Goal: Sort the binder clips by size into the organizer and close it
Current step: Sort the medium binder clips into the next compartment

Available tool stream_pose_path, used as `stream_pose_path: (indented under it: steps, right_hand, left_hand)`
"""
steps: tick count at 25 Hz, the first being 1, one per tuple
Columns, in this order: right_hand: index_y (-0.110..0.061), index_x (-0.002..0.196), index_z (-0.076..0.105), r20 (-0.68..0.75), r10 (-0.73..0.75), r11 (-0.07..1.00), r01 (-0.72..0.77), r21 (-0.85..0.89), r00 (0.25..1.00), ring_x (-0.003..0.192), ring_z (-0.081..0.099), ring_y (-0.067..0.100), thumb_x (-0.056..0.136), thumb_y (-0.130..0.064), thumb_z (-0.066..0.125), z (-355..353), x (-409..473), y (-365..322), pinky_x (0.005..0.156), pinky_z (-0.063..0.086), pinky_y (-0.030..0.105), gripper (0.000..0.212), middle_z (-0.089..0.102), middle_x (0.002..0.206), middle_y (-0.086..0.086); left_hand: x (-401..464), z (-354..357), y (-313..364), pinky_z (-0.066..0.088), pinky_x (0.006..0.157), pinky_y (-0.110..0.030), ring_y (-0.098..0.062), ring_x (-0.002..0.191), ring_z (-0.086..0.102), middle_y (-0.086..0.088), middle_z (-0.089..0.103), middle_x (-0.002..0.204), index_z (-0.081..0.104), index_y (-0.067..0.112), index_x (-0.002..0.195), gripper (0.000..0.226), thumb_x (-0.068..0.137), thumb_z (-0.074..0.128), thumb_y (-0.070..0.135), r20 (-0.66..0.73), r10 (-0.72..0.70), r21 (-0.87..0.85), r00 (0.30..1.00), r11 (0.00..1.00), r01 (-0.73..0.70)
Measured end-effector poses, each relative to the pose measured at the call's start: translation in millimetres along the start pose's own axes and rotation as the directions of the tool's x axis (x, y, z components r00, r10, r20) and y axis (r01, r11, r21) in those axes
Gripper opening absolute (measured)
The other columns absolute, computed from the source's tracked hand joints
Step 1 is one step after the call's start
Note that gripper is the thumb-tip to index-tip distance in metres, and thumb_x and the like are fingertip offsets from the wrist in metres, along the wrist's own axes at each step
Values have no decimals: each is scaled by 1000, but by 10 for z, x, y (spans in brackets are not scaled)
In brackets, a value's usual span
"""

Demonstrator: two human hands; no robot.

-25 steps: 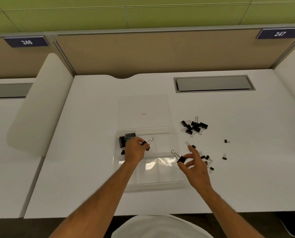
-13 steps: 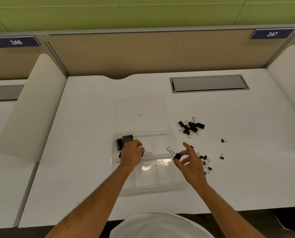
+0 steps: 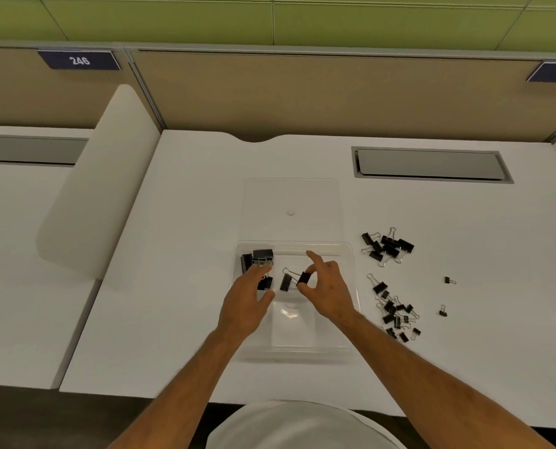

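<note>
The clear plastic organizer (image 3: 351,264) lies open at mid-desk, its lid (image 3: 291,196) folded flat behind it. Several large black binder clips (image 3: 259,257) fill its far-left compartment. A medium clip (image 3: 285,282) lies loose in the compartment beside them. My left hand (image 3: 247,303) hovers over the organizer's left side with fingers spread, and a dark clip (image 3: 265,283) shows just under them. My right hand (image 3: 326,288) is over the organizer's middle and pinches a black binder clip (image 3: 304,278) between thumb and fingers.
A pile of medium clips (image 3: 388,247) and a pile of small clips (image 3: 394,314) lie right of the organizer, with two stray tiny clips (image 3: 450,280) further right. A grey cable hatch (image 3: 432,165) sits at the back right. A white divider (image 3: 98,189) stands on the left.
My right hand carried its clip leftward from the desk to over the organizer. My left hand let go of its clip, which now lies in the organizer, and its fingers spread.
</note>
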State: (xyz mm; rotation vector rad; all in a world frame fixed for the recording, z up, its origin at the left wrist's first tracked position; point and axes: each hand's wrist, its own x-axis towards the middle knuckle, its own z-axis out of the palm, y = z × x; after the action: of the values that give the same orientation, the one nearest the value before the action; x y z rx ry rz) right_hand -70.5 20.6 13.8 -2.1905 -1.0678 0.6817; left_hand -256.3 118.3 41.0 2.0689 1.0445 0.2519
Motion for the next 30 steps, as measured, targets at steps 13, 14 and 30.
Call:
stream_pose_path:
  steps: [13,14,30]
  right_hand:
    - [-31,146,36,-172,80,995,-70,66,982,113,39,4,90,-27,64,-549,-379,547,84,34,14,63,55,121,-12]
    - [-29,145,37,-193,106,993,-93,76,975,114,41,6,91,-26,64,-630,-426,641,87,35,18,61,56,121,-11]
    - [-22,134,52,-176,190,982,-191,10,966,114,51,20,91,-23,63,-1816,-268,1774,92,37,26,44,60,115,-7]
  left_hand:
    - [128,368,324,24,115,-28,1,139,22,11,44,146,50,30,137,51,89,68,34,48,107,-35,993,994,-106]
    - [150,428,388,23,114,-27,4,137,20,11,44,145,51,29,136,51,89,69,33,52,132,-39,990,991,-130]
    - [73,994,1192,19,113,-26,6,138,15,27,33,136,49,31,137,53,88,70,33,21,96,25,995,995,-97]
